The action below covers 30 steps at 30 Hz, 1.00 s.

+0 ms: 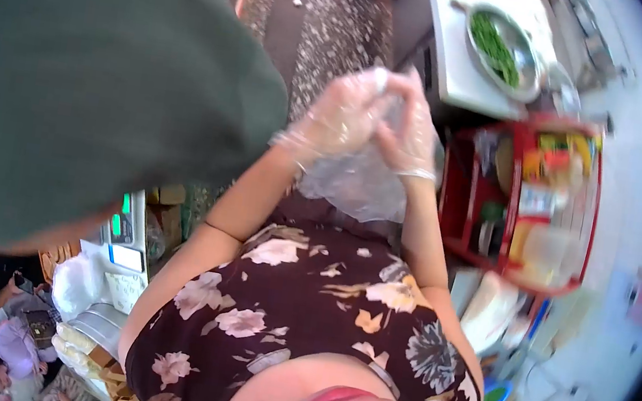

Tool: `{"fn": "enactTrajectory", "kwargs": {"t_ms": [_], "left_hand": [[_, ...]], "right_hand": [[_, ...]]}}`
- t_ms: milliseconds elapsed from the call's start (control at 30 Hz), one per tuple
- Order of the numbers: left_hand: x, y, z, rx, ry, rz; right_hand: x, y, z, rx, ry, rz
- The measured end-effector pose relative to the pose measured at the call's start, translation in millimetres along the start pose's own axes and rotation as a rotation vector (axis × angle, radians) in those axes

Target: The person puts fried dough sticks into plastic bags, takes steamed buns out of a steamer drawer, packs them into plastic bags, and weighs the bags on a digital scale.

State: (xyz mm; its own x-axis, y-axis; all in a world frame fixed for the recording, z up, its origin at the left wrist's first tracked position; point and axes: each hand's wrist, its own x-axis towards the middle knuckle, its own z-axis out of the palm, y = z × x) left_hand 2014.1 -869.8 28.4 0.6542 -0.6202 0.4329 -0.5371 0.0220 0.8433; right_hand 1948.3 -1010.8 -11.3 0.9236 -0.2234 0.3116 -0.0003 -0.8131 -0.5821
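Observation:
Both my hands wear clear plastic gloves and are raised together in front of my body. My left hand [345,118] and my right hand [413,127] meet at the fingertips, with the fingers bent inward. A crumpled clear plastic bag [360,181] hangs just below and between them, its upper part behind the fingers. The fingers seem to pinch the top of the bag, though the glare on the gloves blurs the exact contact.
A person in a dark green garment [109,72] fills the left side. At right are a white counter [457,80], a metal bowl [530,66] of green vegetables and a red cart [513,203] with packages. A scale [120,226] and several people are lower left.

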Motion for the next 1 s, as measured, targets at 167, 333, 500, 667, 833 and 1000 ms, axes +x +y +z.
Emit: {"fn": "enactTrajectory", "kwargs": {"t_ms": [167,333,500,667,833,1000], "left_hand": [[150,-132,-7,0.01,0.116,-0.061],[265,-246,-28,0.225,0.325,-0.205],[300,-292,-126,0.106,0.602,-0.636],[310,-326,-206,0.199,1.118,-0.7],[340,-381,-302,0.382,1.575,-0.482],[382,-440,-380,0.439,1.817,-0.629]], "right_hand": [[156,159,44,1.103,-0.251,0.52],[366,257,157,0.094,-0.259,0.184],[533,189,270,0.601,-1.024,0.208],[667,94,373,0.893,-1.43,0.136],[801,-8,526,1.689,-1.739,0.233],[924,-59,699,0.182,-0.789,-0.572]]}}
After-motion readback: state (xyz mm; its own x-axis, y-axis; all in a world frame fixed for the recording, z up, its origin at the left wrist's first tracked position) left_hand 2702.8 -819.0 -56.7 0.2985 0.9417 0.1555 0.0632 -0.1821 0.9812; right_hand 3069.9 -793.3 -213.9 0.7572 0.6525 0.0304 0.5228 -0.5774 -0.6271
